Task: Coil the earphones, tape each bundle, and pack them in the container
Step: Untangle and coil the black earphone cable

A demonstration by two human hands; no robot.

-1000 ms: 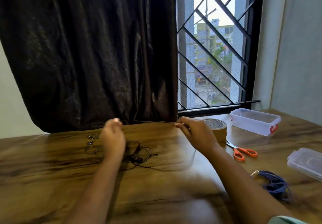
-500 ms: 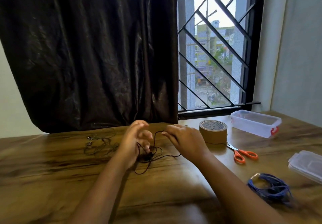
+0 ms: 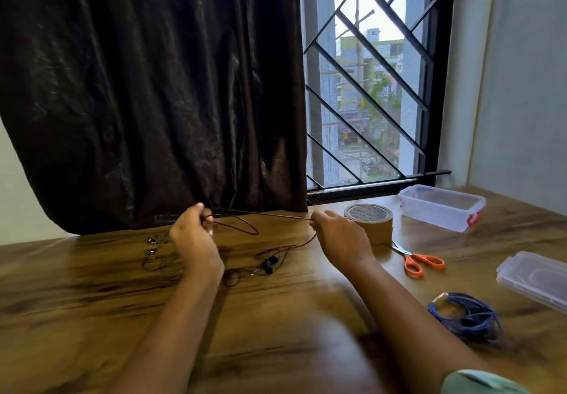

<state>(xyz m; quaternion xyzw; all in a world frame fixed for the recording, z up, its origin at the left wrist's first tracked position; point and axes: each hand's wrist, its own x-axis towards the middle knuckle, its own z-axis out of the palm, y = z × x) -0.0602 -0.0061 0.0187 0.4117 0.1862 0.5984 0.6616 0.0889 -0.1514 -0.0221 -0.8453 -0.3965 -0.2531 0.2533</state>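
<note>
step: coiling, I judge | left grip [image 3: 196, 240] pinches one end of the earphones [image 3: 271, 263], small loop beside it | cord taut across to right grip [image 3: 337, 235], also pinching; buds lie on table [image 3: 276, 317] between | next: wind slack evenly round left grip, then tape [image 3: 368, 225] | container [image 3: 441, 208] far right, open

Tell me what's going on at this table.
A person is working on a dark earphone cable: the left hand and right hand each pinch it, with a stretch pulled straight between them above the wooden table, while its earbuds and slack lie on the surface. A second earphone set lies loose at the left. A blue coiled bundle sits outside the open container; tape roll and scissors lie nearby.
</note>
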